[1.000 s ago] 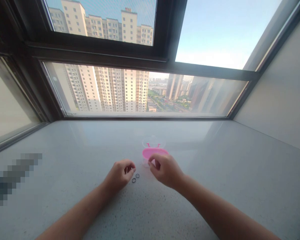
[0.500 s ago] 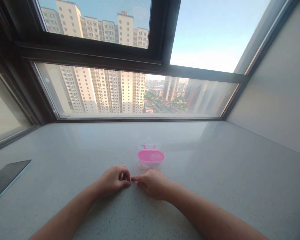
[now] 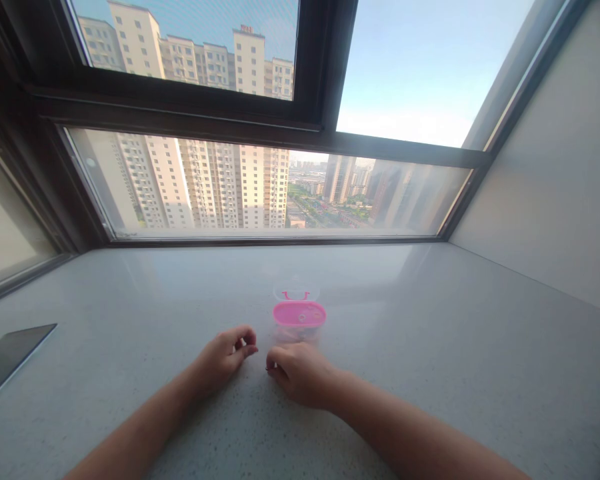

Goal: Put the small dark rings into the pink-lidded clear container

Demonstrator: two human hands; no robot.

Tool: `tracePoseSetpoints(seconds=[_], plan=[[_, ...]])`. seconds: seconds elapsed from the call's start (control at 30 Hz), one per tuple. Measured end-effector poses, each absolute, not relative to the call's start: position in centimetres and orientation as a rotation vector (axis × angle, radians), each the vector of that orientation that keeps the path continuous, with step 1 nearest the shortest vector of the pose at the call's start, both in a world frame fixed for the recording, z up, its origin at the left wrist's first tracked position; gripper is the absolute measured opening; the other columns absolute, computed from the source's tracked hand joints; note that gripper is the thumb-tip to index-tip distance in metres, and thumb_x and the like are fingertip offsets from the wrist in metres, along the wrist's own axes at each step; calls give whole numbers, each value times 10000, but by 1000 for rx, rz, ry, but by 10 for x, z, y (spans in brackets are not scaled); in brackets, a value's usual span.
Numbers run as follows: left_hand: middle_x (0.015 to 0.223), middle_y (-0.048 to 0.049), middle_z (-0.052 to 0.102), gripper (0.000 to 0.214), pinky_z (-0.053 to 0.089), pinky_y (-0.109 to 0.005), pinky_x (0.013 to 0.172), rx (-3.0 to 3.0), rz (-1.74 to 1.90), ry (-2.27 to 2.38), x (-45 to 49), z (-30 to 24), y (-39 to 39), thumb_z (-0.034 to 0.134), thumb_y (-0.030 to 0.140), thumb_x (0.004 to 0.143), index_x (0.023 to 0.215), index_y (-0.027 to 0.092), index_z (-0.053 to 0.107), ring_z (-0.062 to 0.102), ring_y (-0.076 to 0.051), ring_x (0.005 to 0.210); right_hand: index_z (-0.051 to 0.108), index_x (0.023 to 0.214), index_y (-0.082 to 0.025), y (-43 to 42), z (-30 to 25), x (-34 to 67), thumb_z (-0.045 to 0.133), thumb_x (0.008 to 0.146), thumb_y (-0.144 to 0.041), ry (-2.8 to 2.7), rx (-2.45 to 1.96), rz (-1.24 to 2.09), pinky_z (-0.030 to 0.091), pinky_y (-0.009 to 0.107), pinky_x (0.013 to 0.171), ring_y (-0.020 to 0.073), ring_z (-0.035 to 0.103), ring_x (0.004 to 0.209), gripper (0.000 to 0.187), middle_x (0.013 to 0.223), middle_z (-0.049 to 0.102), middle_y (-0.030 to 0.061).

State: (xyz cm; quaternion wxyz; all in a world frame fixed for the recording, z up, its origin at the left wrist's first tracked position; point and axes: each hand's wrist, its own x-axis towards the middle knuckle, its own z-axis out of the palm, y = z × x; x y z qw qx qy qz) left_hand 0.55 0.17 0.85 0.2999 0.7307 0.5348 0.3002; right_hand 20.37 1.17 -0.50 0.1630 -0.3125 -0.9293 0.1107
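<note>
My left hand (image 3: 229, 353) is closed in a loose pinch, its curled fingertips close to the thumb; whatever may be between them is too small to make out. Facing it across a narrow gap, my right hand (image 3: 303, 375) also pinches thumb and forefinger together. A tiny dark speck shows at its fingertips, too small to name. Just beyond the right hand stands a small clear plastic box with a pink oval lid (image 3: 299, 313). The right hand partly hides the box's lower front, and its contents are blurred.
Both forearms rest over a pale speckled windowsill (image 3: 420, 360). A clear piece with pink clips (image 3: 297, 294) sits behind the pink lid. To the far left lies a dark flat panel (image 3: 15, 357). A dark window frame (image 3: 260, 243) borders the back, and a white wall (image 3: 545, 187) rises at right.
My hands have drawn apart, from fingertips nearly meeting to a clear gap. The right forefinger, stretched out before, is now curled in against the thumb.
</note>
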Motion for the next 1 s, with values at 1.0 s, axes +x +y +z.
tracePoseSetpoints(seconds=[1.0], plan=[[654,-2,546,116,424,-210,539,1708,1064,1069,27,13,-11,598,222,750,726,134,671,526,-112,569,555,760,-155,8,-5,199,509,745,-161,-2046,-754,624,361,193,516,89,459,529,49,608,553,-6]])
